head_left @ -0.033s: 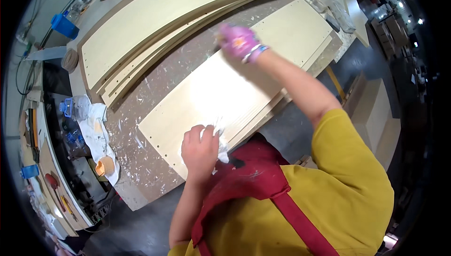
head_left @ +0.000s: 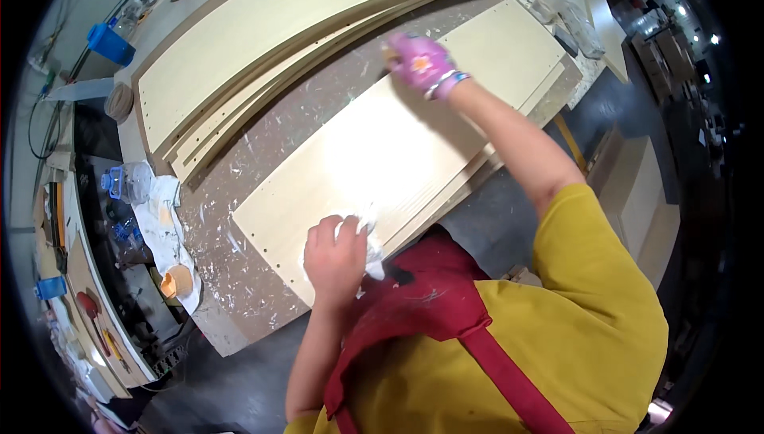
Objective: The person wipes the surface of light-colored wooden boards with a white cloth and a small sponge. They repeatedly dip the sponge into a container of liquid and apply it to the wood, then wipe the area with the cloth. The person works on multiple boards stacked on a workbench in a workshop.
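Observation:
A pale wooden panel (head_left: 342,159) lies slantwise on a stack of similar boards, with a row of small holes along its left end. My bare left hand (head_left: 337,257) bunches a crumpled white cloth (head_left: 374,257) against the panel's near edge. Over the panel's far edge is my right hand (head_left: 420,64), wearing a purple flowered glove. Its fingers are closed on something small and yellowish, too blurred and covered to name.
Behind lies a second stack of long pale panels (head_left: 263,48). The worktable (head_left: 231,275) is spattered with white specks. At its left edge are a stained white cloth (head_left: 163,219), an orange-lined cup (head_left: 177,281) and a clear jug (head_left: 135,182). Plastic containers (head_left: 577,24) crowd the far right corner.
My gloved right hand has shifted a little to the right along the panel's far edge. My left hand and the cloth have barely moved.

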`<state>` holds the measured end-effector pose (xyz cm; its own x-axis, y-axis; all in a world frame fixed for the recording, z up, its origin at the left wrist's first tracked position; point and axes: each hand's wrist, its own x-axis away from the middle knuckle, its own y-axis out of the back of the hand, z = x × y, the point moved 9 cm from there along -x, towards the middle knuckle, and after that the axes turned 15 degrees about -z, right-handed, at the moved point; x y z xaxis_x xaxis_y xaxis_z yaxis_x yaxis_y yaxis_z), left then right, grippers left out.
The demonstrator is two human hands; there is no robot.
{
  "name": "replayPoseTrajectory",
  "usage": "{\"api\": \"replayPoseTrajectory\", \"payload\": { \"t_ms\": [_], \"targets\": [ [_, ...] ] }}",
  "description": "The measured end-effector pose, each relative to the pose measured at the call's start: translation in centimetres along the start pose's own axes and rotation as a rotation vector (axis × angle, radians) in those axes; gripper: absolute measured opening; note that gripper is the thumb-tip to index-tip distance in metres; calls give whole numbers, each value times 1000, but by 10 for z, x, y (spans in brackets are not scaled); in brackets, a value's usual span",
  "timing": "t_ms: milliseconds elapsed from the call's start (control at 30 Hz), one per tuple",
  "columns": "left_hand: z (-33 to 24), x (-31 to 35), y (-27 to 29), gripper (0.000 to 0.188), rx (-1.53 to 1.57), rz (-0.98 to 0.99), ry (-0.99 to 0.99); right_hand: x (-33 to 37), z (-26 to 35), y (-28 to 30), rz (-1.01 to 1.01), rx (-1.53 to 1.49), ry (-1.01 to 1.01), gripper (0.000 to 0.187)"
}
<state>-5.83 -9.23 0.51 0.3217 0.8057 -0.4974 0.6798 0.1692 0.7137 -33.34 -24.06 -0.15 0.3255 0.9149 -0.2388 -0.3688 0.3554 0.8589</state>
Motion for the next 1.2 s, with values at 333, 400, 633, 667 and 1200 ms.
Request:
{"api": "replayPoseTrajectory", "payload": {
  "t_ms": [333, 400, 633, 667, 1200],
  "targets": [
    [-48, -88, -90, 16, -186, -14, -45, -2, 43, -25, 219, -216, 304, 20],
    [-44, -89, -100, 17, -253, -4, -52, -16, 10, -15, 225, -208, 269, 22],
    [-50, -89, -102, 13, -362, -24, 10, -92, -183, 63, 76, -122, 40, 26],
    [-51, -91, -103, 14, -373, -23, 14, -100, -189, 76, -14, 27, 226, 26],
    [-47, -94, -111, 9, -438, 21, 91, -155, -340, 121, -108, 101, 0, 14]
  ]
}}
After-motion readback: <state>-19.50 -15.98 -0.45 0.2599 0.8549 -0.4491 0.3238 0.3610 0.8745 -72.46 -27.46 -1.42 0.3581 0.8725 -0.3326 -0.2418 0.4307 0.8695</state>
